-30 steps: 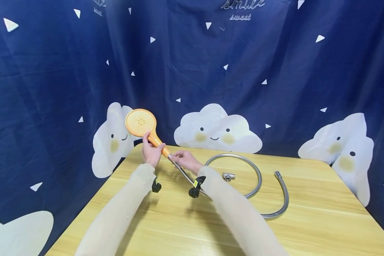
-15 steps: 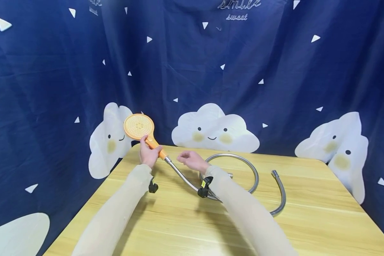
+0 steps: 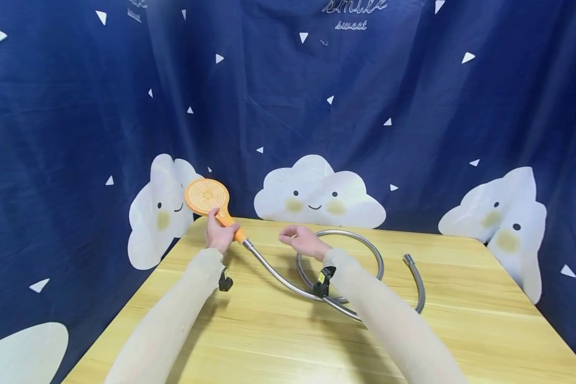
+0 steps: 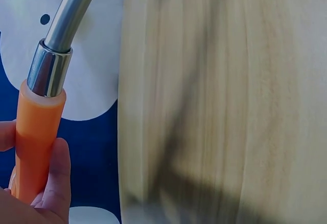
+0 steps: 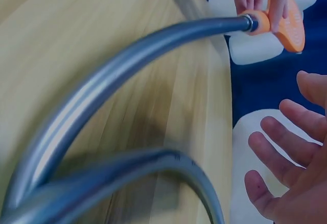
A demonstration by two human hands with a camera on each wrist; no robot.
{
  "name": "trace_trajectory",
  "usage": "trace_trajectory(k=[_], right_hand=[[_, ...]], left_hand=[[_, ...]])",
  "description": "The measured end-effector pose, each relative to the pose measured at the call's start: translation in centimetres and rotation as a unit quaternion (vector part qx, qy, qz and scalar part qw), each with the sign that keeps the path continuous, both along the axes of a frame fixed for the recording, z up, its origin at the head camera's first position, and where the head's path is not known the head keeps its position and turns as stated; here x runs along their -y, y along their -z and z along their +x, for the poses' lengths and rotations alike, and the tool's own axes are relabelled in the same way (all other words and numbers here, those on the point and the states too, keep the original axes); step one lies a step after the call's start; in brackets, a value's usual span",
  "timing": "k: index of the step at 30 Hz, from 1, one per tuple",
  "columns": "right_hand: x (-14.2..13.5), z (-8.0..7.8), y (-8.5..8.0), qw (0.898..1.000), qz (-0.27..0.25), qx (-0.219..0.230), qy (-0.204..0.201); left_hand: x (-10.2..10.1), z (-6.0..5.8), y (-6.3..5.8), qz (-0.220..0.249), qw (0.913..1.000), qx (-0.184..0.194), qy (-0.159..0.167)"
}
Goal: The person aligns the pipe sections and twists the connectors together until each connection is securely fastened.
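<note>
My left hand [image 3: 219, 234] grips the handle of an orange shower head [image 3: 206, 196], raised at the table's far left with its pale nozzle face showing. A grey metal shower hose [image 3: 274, 273] runs from the handle's lower end. In the left wrist view its shiny metal collar [image 4: 49, 70] sits against the orange handle, with no gap that I can see. To the right of the handle, my right hand [image 3: 304, 242] hovers over the hose's loop and holds nothing. Its fingers [image 5: 278, 152] are spread and loosely bent in the right wrist view.
The hose coils across the wooden table [image 3: 259, 341], partly behind my right forearm. Its free end [image 3: 408, 260] lies to the right, pointing away from me. A dark blue curtain [image 3: 288, 96] with printed clouds surrounds the table's back and sides.
My right hand has let go of the hose by the collar and moved right. The left hand and shower head have sunk slightly. A small metal fitting has become hidden behind my right arm.
</note>
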State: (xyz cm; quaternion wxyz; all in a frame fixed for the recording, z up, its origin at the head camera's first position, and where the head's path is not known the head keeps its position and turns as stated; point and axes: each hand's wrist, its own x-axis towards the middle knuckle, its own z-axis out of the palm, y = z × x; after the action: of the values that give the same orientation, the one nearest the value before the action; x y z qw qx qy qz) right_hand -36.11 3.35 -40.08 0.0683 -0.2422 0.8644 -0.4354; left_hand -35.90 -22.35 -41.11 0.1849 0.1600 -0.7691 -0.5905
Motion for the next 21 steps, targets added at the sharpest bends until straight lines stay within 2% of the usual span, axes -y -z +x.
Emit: trace_trajectory(k=[11, 21], right_hand=[[-2.2, -0.1, 0.5, 1.0, 0.021, -0.003, -0.001], [-4.6, -0.2, 0.3, 1.0, 0.027, 0.005, -0.006]], left_hand=[[0.5, -0.3, 0.5, -0.007, 0.9999, 0.013, 0.007], [0.6, -0.3, 0.9, 0.007, 0.9996, 0.025, 0.006]])
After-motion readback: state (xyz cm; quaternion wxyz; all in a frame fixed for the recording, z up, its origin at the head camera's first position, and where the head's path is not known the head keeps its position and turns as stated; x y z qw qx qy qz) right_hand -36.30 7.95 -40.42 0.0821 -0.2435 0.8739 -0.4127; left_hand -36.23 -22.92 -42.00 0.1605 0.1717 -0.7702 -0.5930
